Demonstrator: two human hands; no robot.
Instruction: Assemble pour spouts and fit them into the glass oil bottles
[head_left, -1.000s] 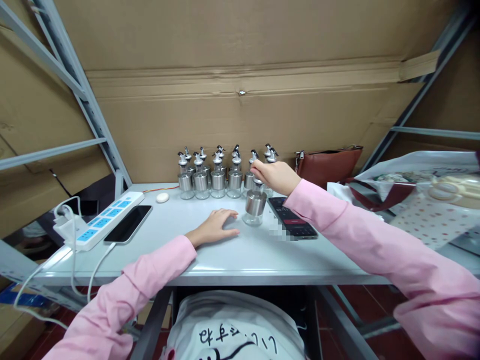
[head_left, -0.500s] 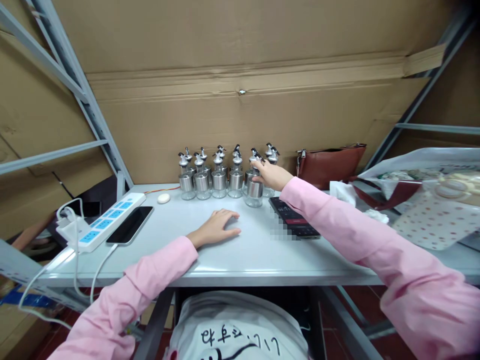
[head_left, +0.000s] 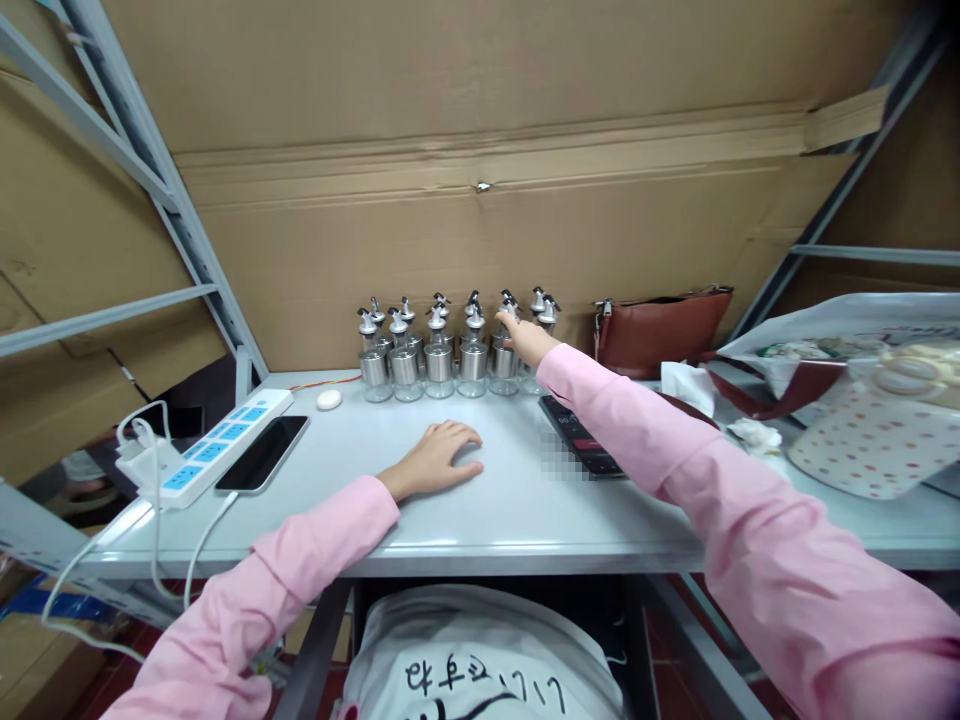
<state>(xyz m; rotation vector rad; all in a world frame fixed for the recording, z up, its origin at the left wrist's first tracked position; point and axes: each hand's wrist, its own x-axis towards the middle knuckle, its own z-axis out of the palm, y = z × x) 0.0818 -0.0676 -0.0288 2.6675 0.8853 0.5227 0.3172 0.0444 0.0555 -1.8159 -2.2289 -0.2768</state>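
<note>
Glass oil bottles with steel sleeves and pour spouts stand in two rows along the back of the table. My right hand (head_left: pixel 529 338) reaches over to the right part of the front row, its fingers around the upper part of one oil bottle (head_left: pixel 503 368). That bottle stands upright on the table, level with its neighbour, another oil bottle (head_left: pixel 472 366); the hand partly hides its top. My left hand (head_left: pixel 433 460) rests on the table in front of the bottles, fingers apart, holding nothing.
A dark phone (head_left: pixel 581 440) lies under my right forearm. To the left are a white power strip (head_left: pixel 225 445), another phone (head_left: pixel 264 455) with a cable, and a small white round object (head_left: pixel 328 400). A brown bag (head_left: pixel 652 335) and a plastic bag (head_left: pixel 885 400) sit right. Cardboard (head_left: pixel 390 250) stands behind.
My right hand and the oil bottle at its fingers have moved back and slightly left, bringing the bottle into line with the front row. My left hand stays put.
</note>
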